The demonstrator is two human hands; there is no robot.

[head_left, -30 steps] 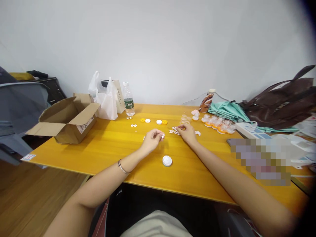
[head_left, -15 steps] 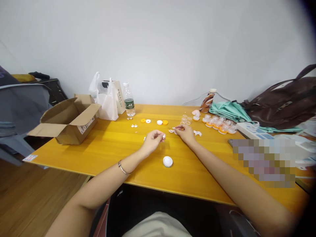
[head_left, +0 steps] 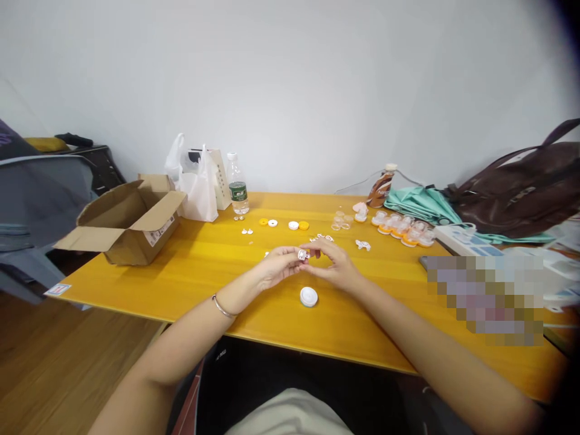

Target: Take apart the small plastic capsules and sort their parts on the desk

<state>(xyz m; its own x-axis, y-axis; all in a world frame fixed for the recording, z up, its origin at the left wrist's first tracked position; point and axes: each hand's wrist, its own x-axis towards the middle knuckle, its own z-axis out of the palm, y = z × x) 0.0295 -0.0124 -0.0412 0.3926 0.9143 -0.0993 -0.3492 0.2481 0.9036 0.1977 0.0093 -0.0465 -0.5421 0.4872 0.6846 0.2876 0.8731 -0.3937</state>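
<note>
Head view shows us the left hand (head_left: 277, 267) holding a small white part (head_left: 301, 255) pinched between thumb and fingers, raised over the table (head_left: 263, 317). We find the right hand (head_left: 339, 269) close beside it, its thumb and forefinger curved, with their tips at the same part; we cannot tell whether they grip it. Nearer the table's front edge we record a round white lid (head_left: 309, 296), lying flat. Just beyond the right hand we note several white cut-out pieces (head_left: 327, 238), with a single flat piece (head_left: 362, 244) apart to their right. Farther back we observe a white disc (head_left: 293, 225) just beside a yellow disc (head_left: 303, 226). We see an open cardboard box (head_left: 147, 241) at the left.
</note>
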